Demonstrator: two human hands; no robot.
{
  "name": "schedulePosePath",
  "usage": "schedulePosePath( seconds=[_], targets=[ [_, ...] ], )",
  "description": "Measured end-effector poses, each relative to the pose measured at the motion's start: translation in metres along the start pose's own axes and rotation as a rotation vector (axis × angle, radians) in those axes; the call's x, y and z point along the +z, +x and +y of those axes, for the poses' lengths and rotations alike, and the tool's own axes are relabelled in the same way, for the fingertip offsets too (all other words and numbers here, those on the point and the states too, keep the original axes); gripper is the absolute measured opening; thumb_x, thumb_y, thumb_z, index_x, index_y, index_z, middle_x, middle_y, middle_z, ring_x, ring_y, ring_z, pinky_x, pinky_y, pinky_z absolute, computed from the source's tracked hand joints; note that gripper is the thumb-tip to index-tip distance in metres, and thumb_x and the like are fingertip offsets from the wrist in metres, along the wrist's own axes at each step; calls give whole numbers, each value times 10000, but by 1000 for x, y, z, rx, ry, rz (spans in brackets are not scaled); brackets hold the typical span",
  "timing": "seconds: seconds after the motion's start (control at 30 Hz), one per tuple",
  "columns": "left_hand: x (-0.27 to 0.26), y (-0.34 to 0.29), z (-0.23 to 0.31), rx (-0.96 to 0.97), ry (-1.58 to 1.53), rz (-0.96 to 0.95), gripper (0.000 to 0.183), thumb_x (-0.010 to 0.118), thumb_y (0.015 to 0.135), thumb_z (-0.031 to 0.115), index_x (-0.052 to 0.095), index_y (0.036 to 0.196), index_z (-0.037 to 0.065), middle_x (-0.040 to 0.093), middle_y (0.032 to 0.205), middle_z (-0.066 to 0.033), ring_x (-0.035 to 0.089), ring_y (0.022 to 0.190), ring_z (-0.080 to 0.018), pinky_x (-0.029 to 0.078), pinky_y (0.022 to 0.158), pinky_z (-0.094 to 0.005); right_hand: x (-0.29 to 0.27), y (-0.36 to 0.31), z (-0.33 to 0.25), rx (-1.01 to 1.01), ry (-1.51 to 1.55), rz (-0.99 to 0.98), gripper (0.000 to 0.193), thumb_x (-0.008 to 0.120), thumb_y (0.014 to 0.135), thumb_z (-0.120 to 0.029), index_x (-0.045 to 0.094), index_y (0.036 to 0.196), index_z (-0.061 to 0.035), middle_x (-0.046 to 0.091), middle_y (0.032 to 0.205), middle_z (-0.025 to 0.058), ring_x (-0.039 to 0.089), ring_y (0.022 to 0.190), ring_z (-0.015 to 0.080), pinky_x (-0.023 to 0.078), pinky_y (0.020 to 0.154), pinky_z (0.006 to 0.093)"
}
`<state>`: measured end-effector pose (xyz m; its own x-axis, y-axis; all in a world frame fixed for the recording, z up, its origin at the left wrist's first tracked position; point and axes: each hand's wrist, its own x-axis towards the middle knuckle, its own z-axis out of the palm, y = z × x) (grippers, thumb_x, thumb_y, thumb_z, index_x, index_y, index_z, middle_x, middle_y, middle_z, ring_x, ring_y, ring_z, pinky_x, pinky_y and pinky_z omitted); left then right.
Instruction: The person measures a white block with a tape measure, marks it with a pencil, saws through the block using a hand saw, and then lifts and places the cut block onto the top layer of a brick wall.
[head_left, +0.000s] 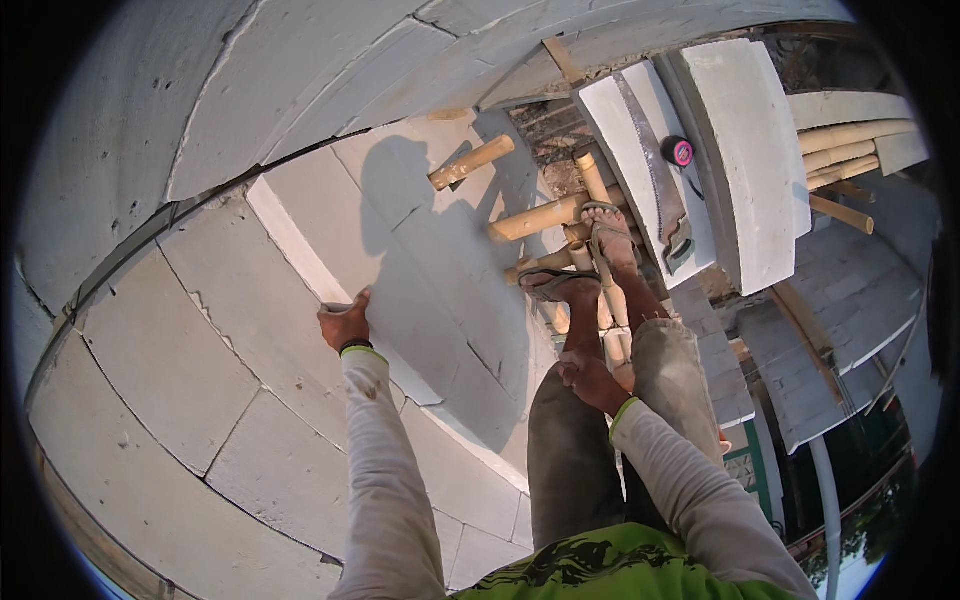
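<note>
My left hand [345, 322] is curled over the corner edge of a wall of pale grey blocks [270, 440], its fingers bent round that edge. My right hand [592, 382] is closed beside my knees, between the two trouser legs. Whatever it may hold is hidden. My sandalled feet [575, 285] stand on bamboo poles [540, 218] lashed into a scaffold. To the right of the feet a handsaw [655, 165] with a long toothed blade lies on a white block [620, 120]. A black and pink tape measure [677, 151] rests next to the saw.
Another thick pale block [745, 160] lies right of the saw. Bamboo poles [845, 150] jut out at the far right. A short bamboo end [472, 162] sticks out of the shaded wall face. Gaps between the scaffold poles show a drop below.
</note>
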<state>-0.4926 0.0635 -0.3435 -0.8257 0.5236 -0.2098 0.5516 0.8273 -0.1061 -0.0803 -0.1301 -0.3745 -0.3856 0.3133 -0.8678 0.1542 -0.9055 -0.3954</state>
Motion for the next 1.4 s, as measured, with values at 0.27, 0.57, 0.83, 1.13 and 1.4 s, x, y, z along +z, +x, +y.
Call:
schedulePosePath(
  seconds=[0.27,0.57,0.83,1.13,1.4],
  targets=[
    [4,5,-5,17,-187,-22,849,940,533,412,561,1110,-80,668,1010,-186,662,937,-328,521,893,-392,2,2,5,-110,-146,24,240,575,955,-157,609,1111,22,588,780,36,523,662,109,454,619,294],
    [-3,-5,6,-38,-40,-42,886,934,542,391,529,1163,-94,648,1091,-216,643,1019,-345,502,933,-394,7,-3,9,-15,15,5,425,585,951,-255,570,1249,49,680,817,140,657,734,231,496,702,360],
    [-12,0,6,-40,-45,-1,870,916,562,414,517,1162,-72,637,1103,-219,636,1038,-372,505,937,-406,7,8,-11,41,148,-82,416,587,941,-184,532,1287,39,666,907,98,633,774,159,487,669,313],
    [-7,10,5,-108,-41,-26,962,893,602,426,408,1301,-22,507,1288,-186,507,1218,-349,477,1018,-420,-47,-20,-38,-68,270,64,433,580,947,-318,523,1250,-14,624,985,90,645,849,201,510,672,314],
    [-9,-6,8,-237,-80,-114,823,868,615,284,419,1249,13,504,1245,-178,535,1169,-355,482,988,-462,-173,-141,-64,130,-115,370,363,430,1000,-344,608,1042,-31,655,989,142,652,949,303,503,768,456]
  ],
)
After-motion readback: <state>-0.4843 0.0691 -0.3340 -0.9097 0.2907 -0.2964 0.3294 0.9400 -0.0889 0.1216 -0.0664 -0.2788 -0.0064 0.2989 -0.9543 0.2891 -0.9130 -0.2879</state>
